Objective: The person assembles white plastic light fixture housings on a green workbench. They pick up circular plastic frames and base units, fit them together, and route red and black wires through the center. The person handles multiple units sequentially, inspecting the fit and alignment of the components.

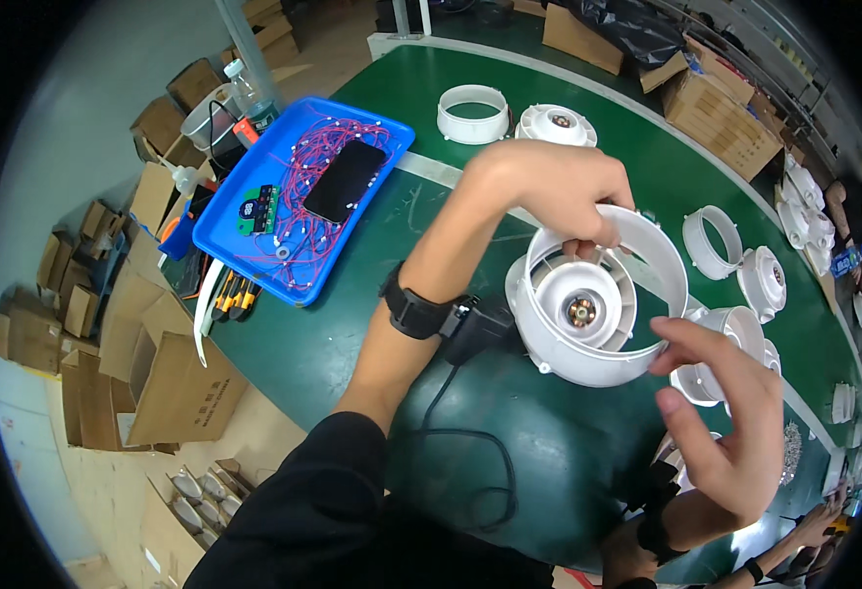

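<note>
White ring (663, 257), over the green worktop (298, 344); leftmost, a blue tray (219, 234) of wires (318, 147); then the left grip (561, 191), closed on the ring's far rim; a motor hub (581, 312) seen through it; the right grip (730, 422), half open, fingertips at its right edge

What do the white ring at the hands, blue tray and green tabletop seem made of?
White ring: probably moulded plastic, satin, with small integral tabs. Blue tray: likely plastic, semi-gloss, showing rounded corners. Green tabletop: perhaps rubber or laminate; smooth, softly reflecting light.
</note>
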`<act>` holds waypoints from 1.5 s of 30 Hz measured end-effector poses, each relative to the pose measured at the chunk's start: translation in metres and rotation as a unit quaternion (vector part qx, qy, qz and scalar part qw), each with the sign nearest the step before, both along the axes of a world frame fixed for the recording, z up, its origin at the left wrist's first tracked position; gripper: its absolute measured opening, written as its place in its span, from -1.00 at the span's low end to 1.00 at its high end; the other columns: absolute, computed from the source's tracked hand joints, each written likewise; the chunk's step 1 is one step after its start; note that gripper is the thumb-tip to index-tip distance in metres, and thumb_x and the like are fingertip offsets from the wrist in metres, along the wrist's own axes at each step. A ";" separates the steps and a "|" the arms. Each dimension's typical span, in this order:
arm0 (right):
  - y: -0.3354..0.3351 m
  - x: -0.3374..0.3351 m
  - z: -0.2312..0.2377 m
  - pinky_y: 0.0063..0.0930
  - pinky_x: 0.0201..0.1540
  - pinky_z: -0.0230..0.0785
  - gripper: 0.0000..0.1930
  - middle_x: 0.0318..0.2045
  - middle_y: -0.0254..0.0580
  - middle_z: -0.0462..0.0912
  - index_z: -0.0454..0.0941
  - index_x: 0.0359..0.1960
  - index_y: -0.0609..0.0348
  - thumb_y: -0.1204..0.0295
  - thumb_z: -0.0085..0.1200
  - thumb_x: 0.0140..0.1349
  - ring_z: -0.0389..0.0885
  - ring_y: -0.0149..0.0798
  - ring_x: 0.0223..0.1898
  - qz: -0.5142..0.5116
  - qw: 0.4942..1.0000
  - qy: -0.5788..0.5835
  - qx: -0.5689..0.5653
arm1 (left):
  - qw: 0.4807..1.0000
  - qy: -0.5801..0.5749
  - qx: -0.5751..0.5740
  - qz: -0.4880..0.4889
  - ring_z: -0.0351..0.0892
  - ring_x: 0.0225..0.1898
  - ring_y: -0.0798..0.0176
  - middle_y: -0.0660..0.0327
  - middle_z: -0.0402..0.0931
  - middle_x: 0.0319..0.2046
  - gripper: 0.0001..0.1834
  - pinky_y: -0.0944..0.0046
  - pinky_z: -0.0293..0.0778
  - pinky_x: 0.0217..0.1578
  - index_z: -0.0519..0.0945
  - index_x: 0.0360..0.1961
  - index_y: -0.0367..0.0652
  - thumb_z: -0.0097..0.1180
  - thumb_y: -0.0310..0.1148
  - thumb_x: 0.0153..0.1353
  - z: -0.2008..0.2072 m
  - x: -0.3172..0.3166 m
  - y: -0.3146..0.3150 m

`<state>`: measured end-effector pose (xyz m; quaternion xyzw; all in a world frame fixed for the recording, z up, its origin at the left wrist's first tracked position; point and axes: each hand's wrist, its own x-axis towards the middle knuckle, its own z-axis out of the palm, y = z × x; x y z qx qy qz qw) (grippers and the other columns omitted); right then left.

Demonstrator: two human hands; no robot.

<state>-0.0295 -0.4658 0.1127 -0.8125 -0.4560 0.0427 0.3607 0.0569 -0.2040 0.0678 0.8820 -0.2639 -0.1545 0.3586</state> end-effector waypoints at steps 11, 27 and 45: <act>0.021 0.011 -0.019 -0.57 -0.22 0.48 -0.50 0.03 -0.10 0.59 0.44 0.24 0.16 0.44 0.19 0.25 0.58 -0.36 -0.11 -0.226 0.973 0.025 0.049 | 0.999 -0.038 -0.009 0.033 0.66 -0.46 0.34 0.12 0.65 -0.49 -0.77 0.32 0.54 -0.40 0.66 -0.27 -0.40 0.14 -0.39 0.25 0.006 0.002 -0.008; 0.004 0.023 -0.017 -0.70 -0.53 0.28 -0.65 -0.34 -0.22 0.66 0.57 0.07 0.30 0.47 -0.06 0.29 0.47 -0.57 -0.55 -0.267 0.944 0.093 0.171 | 0.913 0.205 -0.346 -0.061 0.61 -0.01 0.22 0.04 0.63 -0.10 -0.38 0.24 0.56 -0.02 0.40 0.30 -0.26 0.01 0.00 0.44 -0.018 0.025 -0.031; -0.027 0.002 0.001 -0.34 -0.27 0.49 -0.57 -0.14 0.09 0.67 0.64 -0.02 0.28 0.71 -0.01 0.03 0.66 -0.07 -0.34 -0.043 0.993 0.000 -0.110 | 0.981 -0.071 0.178 0.037 0.64 -0.14 -0.06 -0.04 0.64 -0.23 -0.43 0.07 0.54 -0.14 0.56 -0.02 -0.25 0.40 -0.34 -0.13 -0.017 -0.008 -0.044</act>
